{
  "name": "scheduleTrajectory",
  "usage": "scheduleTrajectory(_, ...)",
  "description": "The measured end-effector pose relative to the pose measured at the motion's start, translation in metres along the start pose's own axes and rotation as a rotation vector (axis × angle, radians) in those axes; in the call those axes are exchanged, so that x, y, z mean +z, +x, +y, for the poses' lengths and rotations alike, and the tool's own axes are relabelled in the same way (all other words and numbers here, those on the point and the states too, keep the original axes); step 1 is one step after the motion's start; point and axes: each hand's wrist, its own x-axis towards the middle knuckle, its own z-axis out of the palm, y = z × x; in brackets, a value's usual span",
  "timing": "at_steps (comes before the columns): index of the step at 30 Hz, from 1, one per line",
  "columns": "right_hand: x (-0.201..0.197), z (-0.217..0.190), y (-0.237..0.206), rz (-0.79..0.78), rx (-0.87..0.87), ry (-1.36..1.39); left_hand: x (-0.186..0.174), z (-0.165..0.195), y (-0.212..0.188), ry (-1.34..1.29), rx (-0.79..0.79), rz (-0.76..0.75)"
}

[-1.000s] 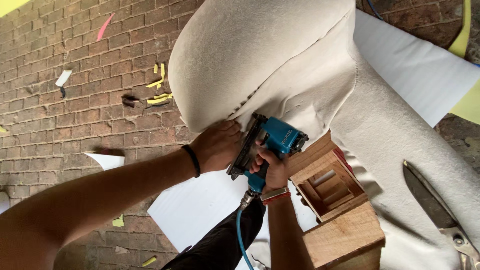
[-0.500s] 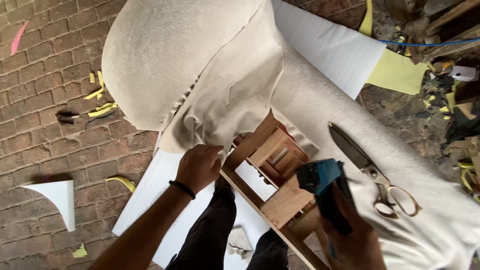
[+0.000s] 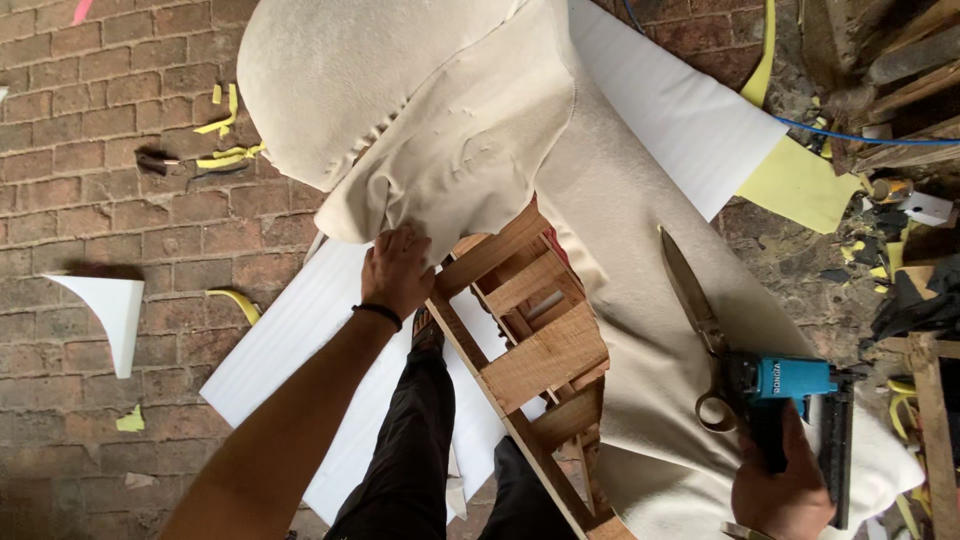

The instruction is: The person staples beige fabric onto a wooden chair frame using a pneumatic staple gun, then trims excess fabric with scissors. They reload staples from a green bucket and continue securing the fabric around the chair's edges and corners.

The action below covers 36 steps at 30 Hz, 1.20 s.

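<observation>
My left hand (image 3: 397, 270) grips the loose lower edge of the cream fabric (image 3: 440, 130) that covers a padded chair part, right beside the bare wooden frame (image 3: 530, 330). A black band sits on that wrist. My right hand (image 3: 785, 485) is low at the right, closed around the black handle of a blue pneumatic staple gun (image 3: 790, 385), which rests on the fabric-covered side. Large metal scissors (image 3: 695, 320) lie on the same fabric, just left of the gun. My dark-trousered legs (image 3: 420, 450) show below the frame.
White foam sheets (image 3: 290, 350) lie under the chair on a brick floor (image 3: 90, 210). Yellow foam scraps (image 3: 225, 130) and a white offcut (image 3: 108, 305) are scattered at left. Wooden pieces, a blue hose (image 3: 850, 135) and clutter fill the right edge.
My right hand has carried the staple gun away from the fabric seam, down to the lower right beside the scissors. My left hand stays on the fabric edge; the view has shifted.
</observation>
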Motion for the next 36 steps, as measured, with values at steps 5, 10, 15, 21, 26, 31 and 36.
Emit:
scheduleTrajectory(5, 0.002, 0.019, -0.015, 0.037, 0.028, 0.069, 0.004, -0.016, -0.002, -0.116, 0.073, 0.196)
scheduleTrajectory(10, -0.001, 0.024, -0.015, 0.133, -0.036, -0.044, -0.028, -0.02, -0.004, -0.013, 0.187, 0.354)
scheduleTrajectory(15, -0.014, -0.001, 0.005, 0.149, -0.139, -0.374, -0.062, 0.0, 0.011, -0.134, 0.274, 0.327)
scheduleTrajectory(21, 0.005, -0.064, 0.027, -0.105, -0.288, -0.067, -0.076, 0.016, 0.04, 0.137, 0.151, -0.156)
scheduleTrajectory(26, 0.046, -0.093, 0.049, -0.173, -0.405, -0.237, -0.069, 0.007, 0.036, 0.323, 0.148, -0.165)
scheduleTrajectory(31, 0.047, -0.082, 0.021, -0.213, -0.306, -0.187, -0.038, 0.013, 0.028, 0.549, 0.397, 0.149)
scheduleTrajectory(36, 0.061, -0.041, 0.01, -0.277, -0.122, -0.22, -0.011, 0.007, 0.027, 0.19, 0.325, 0.084)
